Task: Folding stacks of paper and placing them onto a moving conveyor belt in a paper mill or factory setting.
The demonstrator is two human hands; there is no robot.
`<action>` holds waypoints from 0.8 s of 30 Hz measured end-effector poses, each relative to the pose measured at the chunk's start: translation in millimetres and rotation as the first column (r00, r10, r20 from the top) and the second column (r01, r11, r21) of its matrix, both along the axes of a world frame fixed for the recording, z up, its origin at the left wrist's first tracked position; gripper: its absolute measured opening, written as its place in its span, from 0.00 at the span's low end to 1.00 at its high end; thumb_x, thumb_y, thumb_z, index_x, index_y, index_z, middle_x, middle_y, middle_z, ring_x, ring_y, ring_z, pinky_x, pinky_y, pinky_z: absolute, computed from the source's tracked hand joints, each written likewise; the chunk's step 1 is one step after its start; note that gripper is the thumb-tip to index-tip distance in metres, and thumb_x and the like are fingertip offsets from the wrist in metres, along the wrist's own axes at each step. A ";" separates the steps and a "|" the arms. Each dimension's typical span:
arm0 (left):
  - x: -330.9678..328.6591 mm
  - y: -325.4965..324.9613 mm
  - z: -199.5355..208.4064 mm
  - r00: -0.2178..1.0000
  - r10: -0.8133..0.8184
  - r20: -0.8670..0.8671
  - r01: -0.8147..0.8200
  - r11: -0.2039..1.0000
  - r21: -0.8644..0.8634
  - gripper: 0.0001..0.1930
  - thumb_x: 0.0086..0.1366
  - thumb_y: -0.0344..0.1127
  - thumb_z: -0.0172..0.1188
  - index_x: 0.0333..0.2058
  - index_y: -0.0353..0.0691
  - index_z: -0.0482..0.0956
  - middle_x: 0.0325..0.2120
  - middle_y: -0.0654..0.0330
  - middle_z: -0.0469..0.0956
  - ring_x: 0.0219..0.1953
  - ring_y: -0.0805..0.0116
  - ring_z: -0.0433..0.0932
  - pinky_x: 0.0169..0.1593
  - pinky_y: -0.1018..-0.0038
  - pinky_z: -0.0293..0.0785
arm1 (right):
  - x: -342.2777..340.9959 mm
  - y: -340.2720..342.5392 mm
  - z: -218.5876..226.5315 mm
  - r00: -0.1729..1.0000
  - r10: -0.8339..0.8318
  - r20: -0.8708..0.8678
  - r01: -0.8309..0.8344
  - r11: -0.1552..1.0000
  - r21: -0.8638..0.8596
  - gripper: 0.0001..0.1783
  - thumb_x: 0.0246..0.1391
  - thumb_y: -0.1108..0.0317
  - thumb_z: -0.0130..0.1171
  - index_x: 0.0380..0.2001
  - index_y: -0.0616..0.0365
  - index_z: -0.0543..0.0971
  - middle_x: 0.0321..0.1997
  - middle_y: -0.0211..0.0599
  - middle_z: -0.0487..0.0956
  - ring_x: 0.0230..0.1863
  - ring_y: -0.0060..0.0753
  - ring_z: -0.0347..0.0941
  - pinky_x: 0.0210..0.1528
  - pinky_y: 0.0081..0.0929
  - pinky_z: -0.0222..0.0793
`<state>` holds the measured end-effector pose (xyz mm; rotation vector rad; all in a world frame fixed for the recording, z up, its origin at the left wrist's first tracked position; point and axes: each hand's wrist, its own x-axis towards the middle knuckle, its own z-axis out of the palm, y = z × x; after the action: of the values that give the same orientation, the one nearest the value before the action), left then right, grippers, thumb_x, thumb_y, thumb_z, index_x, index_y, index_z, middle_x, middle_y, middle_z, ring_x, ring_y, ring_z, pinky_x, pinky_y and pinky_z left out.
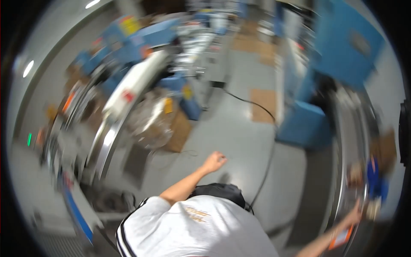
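Note:
My left hand hangs in front of my body over the grey floor, its fingers loosely curled and nothing visible in them. On the far right, my right hand is stretched out to the metal edge of a long machine or conveyor. Motion blur smears its fingers, so I cannot tell whether it touches or holds anything. An orange-and-white flat piece shows beside the right wrist. Just beyond that hand are a tan item and a blurred blue object.
A black cable runs along the floor to my right. On the left stands a cardboard box with clear plastic beside it, near a white-and-metal machine. Blue machine housings line the right. Cardboard sheets lie farther ahead.

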<state>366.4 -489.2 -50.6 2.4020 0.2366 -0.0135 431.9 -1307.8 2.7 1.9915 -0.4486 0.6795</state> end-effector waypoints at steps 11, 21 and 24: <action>-184.6 129.4 -104.3 0.526 0.707 -0.473 -0.792 0.609 0.029 0.18 0.54 0.44 0.57 0.28 0.30 0.81 0.24 0.45 0.80 0.26 0.53 0.81 0.33 0.61 0.77 | 130.3 1.2 -34.5 0.852 0.270 0.448 -0.441 0.832 0.337 0.15 0.46 0.70 0.56 0.38 0.46 0.66 0.17 0.41 0.72 0.16 0.39 0.68 0.17 0.37 0.65; -248.7 102.1 -172.3 0.633 0.473 -0.613 -0.589 0.808 0.015 0.21 0.55 0.47 0.54 0.26 0.31 0.82 0.33 0.41 0.80 0.36 0.51 0.81 0.40 0.60 0.77 | 48.2 215.8 22.9 0.694 0.159 0.702 -0.572 0.713 0.404 0.09 0.44 0.66 0.59 0.22 0.61 0.74 0.19 0.46 0.72 0.20 0.47 0.69 0.22 0.42 0.65; -259.8 141.0 -247.6 0.759 0.192 -0.622 -0.312 0.946 -0.088 0.17 0.56 0.46 0.54 0.33 0.38 0.81 0.34 0.47 0.81 0.37 0.51 0.80 0.38 0.60 0.74 | 40.6 347.2 3.7 0.626 0.343 0.700 -0.708 0.626 0.327 0.03 0.50 0.73 0.54 0.30 0.57 0.73 0.26 0.39 0.72 0.27 0.40 0.68 0.32 0.36 0.66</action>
<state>106.6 -348.2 -298.3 2.0846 0.8244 -0.6683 472.5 -960.5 6.4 2.5149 -0.4082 1.7833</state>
